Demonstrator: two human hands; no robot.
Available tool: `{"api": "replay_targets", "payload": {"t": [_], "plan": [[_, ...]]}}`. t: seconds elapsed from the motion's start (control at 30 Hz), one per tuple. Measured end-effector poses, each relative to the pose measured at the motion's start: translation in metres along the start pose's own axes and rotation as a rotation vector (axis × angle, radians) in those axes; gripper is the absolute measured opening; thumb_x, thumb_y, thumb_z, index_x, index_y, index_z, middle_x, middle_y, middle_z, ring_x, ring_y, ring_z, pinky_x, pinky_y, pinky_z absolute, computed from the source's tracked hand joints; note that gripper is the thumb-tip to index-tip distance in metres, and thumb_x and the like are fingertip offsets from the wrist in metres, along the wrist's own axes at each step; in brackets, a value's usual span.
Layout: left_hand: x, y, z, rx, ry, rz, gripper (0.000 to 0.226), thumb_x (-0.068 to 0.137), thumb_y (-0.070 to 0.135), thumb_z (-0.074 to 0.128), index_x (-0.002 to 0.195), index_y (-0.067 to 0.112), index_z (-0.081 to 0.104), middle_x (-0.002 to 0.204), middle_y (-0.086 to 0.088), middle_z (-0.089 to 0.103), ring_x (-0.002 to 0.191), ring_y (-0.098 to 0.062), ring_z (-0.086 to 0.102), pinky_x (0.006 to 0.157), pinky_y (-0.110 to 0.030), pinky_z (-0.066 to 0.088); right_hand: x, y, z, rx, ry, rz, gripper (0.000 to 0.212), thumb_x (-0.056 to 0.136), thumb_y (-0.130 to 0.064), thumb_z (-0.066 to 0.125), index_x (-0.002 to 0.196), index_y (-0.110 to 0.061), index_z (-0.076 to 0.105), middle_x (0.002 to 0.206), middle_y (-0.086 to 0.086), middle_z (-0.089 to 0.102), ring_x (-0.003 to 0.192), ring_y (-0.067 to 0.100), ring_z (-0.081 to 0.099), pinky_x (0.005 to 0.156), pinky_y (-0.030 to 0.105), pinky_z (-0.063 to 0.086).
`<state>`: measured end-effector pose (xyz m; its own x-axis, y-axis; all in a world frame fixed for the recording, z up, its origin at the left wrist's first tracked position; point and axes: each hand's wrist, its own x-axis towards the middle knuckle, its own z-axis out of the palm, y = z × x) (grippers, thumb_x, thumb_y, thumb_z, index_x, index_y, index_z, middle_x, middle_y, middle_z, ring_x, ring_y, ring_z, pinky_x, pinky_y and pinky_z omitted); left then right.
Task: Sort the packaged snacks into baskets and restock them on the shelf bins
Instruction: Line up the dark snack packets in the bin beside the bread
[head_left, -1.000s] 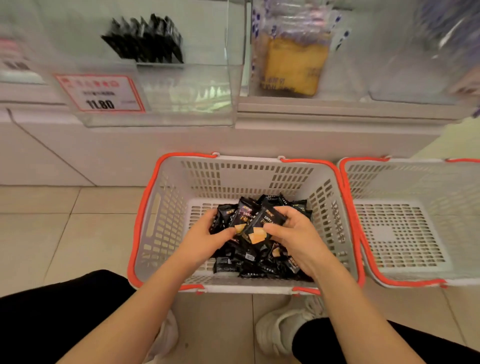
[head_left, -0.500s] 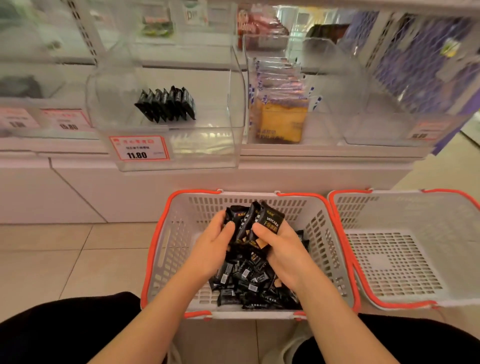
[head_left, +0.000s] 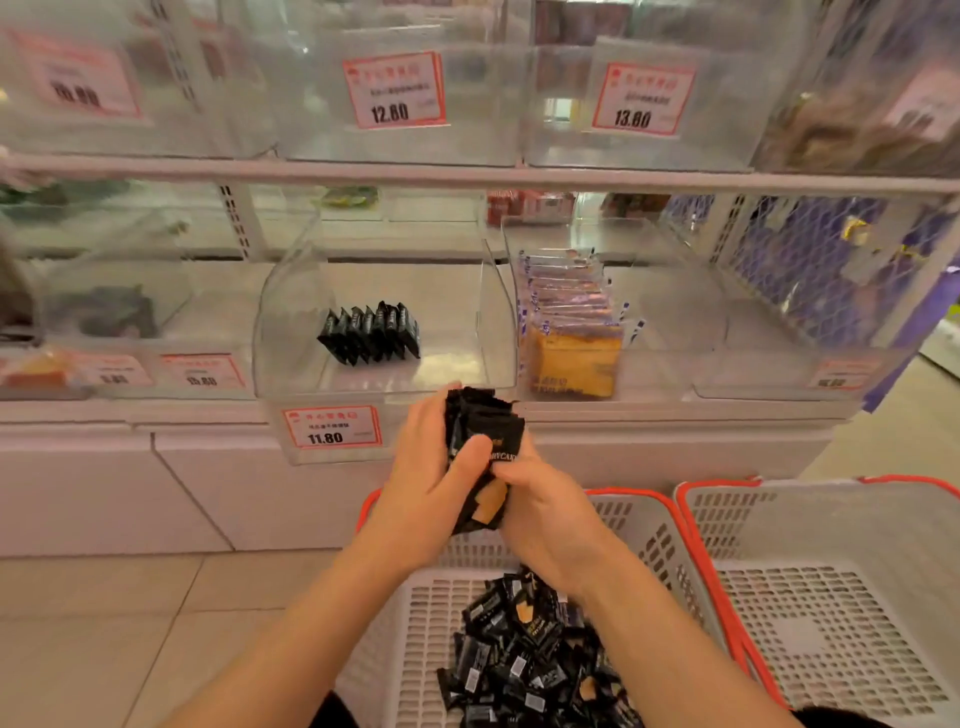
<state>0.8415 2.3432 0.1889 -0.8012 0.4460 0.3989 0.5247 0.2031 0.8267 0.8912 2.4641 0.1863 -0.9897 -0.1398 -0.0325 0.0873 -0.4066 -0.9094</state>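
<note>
Both your left hand (head_left: 431, 478) and right hand (head_left: 545, 512) clamp the upright stack of black packets (head_left: 485, 441), with the clear bin (head_left: 384, 384) directly ahead and above, nearer your left

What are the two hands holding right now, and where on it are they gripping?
Both hands hold one stack of black snack packets above the basket. The left hand grips its left side, thumb across the front; the right hand grips its lower right edge.

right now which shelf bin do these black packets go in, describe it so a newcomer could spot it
Look at the lower shelf, just above the basket of loose black packets. The clear bin straight ahead carries a red-bordered price tag reading 11.80. Unlike the bin to its right with orange cake packs, it holds a short upright row of black packets matching the stack in both hands.
</note>
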Motion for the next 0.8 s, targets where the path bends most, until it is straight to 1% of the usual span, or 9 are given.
{"api": "replay_targets", "payload": {"t": [0.1,0.2,0.27,0.33,0.43,0.5,0.57,0.67,0.8], "plan": [[0.014,-0.003,-0.018,0.01,0.029,0.051,0.04,0.084,0.054,0.029,0.12,0.039,0.04,0.109,0.033,0.039,0.112,0.002,0.039,0.097,-0.018,0.03,0.017,-0.014,0.016,-0.132,-0.011,-0.021,0.061,0.071,-0.007,0.046,0.127,-0.029,0.039,0.088,-0.007,0.066,0.077,0.004,0.062,0.067,0.02,0.05],[0.037,-0.003,-0.039,-0.072,0.051,0.039,0.021,0.089,0.046,0.033,0.106,0.04,0.042,0.108,0.019,0.037,0.101,0.018,0.038,0.085,0.002,0.027,0.037,-0.031,0.028,-0.367,0.001,-0.046,0.056,0.091,0.0,0.048,0.129,-0.037,0.031,0.101,-0.011,0.06,0.082,-0.007,0.062,0.069,0.011,0.048],[0.06,-0.004,-0.055,-0.157,0.035,-0.044,0.01,0.095,0.039,0.038,0.094,0.034,0.046,0.103,0.007,0.037,0.095,0.013,0.042,0.085,-0.004,0.031,0.053,-0.045,0.032,-0.455,0.013,-0.091,0.048,0.094,-0.007,0.05,0.126,-0.038,0.032,0.104,-0.013,0.059,0.084,-0.012,0.061,0.07,0.008,0.048],[0.084,-0.008,-0.071,-0.17,-0.016,-0.137,0.016,0.097,0.035,0.038,0.086,0.033,0.048,0.103,0.005,0.039,0.095,0.004,0.045,0.085,-0.012,0.032,0.075,-0.059,0.034,-0.533,0.105,-0.136,0.047,0.09,-0.013,0.058,0.125,-0.036,0.037,0.103,-0.012,0.063,0.087,-0.007,0.064,0.074,0.013,0.051],[0.114,-0.026,-0.09,0.05,-0.117,-0.194,0.016,0.098,0.037,0.036,0.09,0.04,0.049,0.108,0.016,0.04,0.106,-0.001,0.04,0.09,-0.013,0.028,0.115,-0.069,0.024,-0.836,0.359,-0.16,0.054,0.079,-0.02,0.069,0.125,-0.027,0.042,0.111,-0.003,0.062,0.102,0.012,0.06,0.092,0.034,0.05],[0.13,-0.046,-0.101,0.293,-0.196,-0.24,0.028,0.098,0.037,0.037,0.12,0.03,0.052,0.126,0.01,0.04,0.121,-0.01,0.037,0.102,-0.02,0.025,0.144,-0.071,0.014,-1.102,0.449,-0.082,0.054,0.075,-0.028,0.07,0.123,-0.021,0.045,0.115,0.002,0.057,0.108,0.019,0.054,0.093,0.041,0.048],[0.146,-0.064,-0.109,0.555,-0.27,-0.296,0.041,0.097,0.034,0.041,0.135,0.016,0.044,0.137,-0.003,0.038,0.127,-0.02,0.038,0.105,-0.029,0.028,0.17,-0.07,0.004,-1.285,0.5,0.086,0.058,0.075,-0.037,0.068,0.124,-0.016,0.044,0.118,0.006,0.054,0.105,0.023,0.054,0.086,0.039,0.049],[0.165,-0.084,-0.111,0.806,-0.331,-0.298,0.039,0.094,0.027,0.047,0.13,0.013,0.048,0.132,-0.009,0.043,0.121,-0.025,0.043,0.101,-0.036,0.038,0.203,-0.062,-0.005,-1.483,0.534,0.252,0.064,0.077,-0.04,0.068,0.124,-0.007,0.04,0.123,0.012,0.046,0.099,0.028,0.054,0.074,0.036,0.047],[0.182,-0.105,-0.092,1.078,-0.492,-0.22,0.036,0.091,0.017,0.049,0.126,0.008,0.047,0.131,-0.012,0.041,0.122,-0.03,0.039,0.1,-0.041,0.039,0.242,-0.041,-0.011,-1.714,0.565,0.328,0.078,0.078,-0.044,0.068,0.132,-0.002,0.031,0.128,0.015,0.038,0.109,0.032,0.055,0.084,0.035,0.046]]}}
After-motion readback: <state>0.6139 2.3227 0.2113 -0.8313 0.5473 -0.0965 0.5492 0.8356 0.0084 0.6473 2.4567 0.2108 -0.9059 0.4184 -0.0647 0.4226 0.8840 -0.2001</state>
